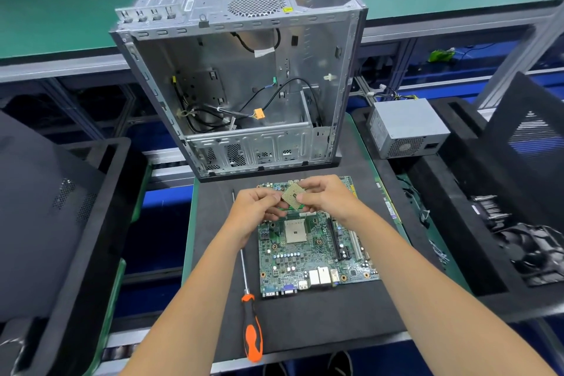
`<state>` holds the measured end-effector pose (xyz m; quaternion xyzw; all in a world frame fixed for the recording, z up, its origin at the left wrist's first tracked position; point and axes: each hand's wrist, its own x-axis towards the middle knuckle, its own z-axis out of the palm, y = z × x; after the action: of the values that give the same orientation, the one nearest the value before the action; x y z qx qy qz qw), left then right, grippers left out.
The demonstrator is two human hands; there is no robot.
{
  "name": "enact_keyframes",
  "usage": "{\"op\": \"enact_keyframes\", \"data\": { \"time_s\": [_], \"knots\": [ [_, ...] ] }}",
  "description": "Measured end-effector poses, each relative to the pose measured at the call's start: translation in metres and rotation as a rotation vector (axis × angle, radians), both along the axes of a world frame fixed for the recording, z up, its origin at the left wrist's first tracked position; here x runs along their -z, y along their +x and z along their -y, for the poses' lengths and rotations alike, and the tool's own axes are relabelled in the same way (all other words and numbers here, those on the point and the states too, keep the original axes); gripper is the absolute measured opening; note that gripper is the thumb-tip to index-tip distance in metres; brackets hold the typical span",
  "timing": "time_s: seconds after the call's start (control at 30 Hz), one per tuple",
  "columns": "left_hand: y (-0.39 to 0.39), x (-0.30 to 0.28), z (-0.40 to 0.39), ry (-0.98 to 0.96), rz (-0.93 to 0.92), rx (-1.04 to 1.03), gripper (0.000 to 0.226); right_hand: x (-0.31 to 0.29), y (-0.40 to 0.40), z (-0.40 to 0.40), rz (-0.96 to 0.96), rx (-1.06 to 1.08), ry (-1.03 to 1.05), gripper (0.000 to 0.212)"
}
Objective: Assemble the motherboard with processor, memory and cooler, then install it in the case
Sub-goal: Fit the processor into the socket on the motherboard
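Observation:
A green motherboard (308, 256) lies flat on the black mat (320, 320), its square beige processor socket (295, 231) bare. Above the board's far half, my left hand (256, 207) and my right hand (328, 197) pinch a small square processor (292, 196) between their fingertips, its pin side tilted towards me. The open metal case (241, 85) lies just beyond the board with loose cables inside. A memory stick (389, 204) lies at the mat's right edge. A black cooler fan (531, 250) sits in the right tray.
An orange-and-black screwdriver (251, 323) lies on the mat left of the board. A grey power supply (406, 128) stands at the right on a black foam tray (476, 259). A black tray (76, 223) is on the left. A green conveyor (91, 9) runs behind the case.

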<state>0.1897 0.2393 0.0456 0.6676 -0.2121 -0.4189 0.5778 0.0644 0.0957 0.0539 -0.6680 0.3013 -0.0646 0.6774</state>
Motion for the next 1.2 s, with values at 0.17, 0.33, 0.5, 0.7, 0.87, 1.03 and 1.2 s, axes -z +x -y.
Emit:
{"op": "enact_keyframes", "data": {
  "time_s": [0.17, 0.33, 0.5, 0.7, 0.87, 1.03, 1.2],
  "knots": [
    [0.0, -0.001, -0.001, 0.002, 0.011, 0.001, 0.01, -0.006, -0.001, -0.002, 0.016, -0.021, -0.033, 0.031],
    [0.001, 0.0, -0.003, 0.024, 0.041, -0.002, 0.011, -0.011, -0.001, -0.004, 0.053, -0.051, -0.055, 0.024],
    [0.0, 0.0, -0.008, 0.005, 0.037, 0.031, 0.011, -0.008, -0.002, -0.005, 0.06, -0.023, -0.065, 0.018],
    [-0.004, -0.002, -0.01, -0.068, -0.03, 0.025, 0.015, -0.008, -0.004, -0.004, 0.087, -0.005, -0.074, 0.016],
    [-0.005, 0.0, -0.012, -0.059, -0.018, 0.01, 0.015, -0.01, -0.004, -0.006, 0.102, 0.005, -0.067, 0.016],
    [-0.006, -0.003, -0.012, -0.072, -0.029, 0.011, 0.013, -0.011, -0.005, -0.01, 0.119, 0.006, -0.033, 0.017],
    [-0.008, -0.004, -0.014, -0.055, 0.033, 0.031, 0.009, -0.014, -0.004, -0.013, 0.126, 0.029, 0.07, 0.018]
  ]
}}
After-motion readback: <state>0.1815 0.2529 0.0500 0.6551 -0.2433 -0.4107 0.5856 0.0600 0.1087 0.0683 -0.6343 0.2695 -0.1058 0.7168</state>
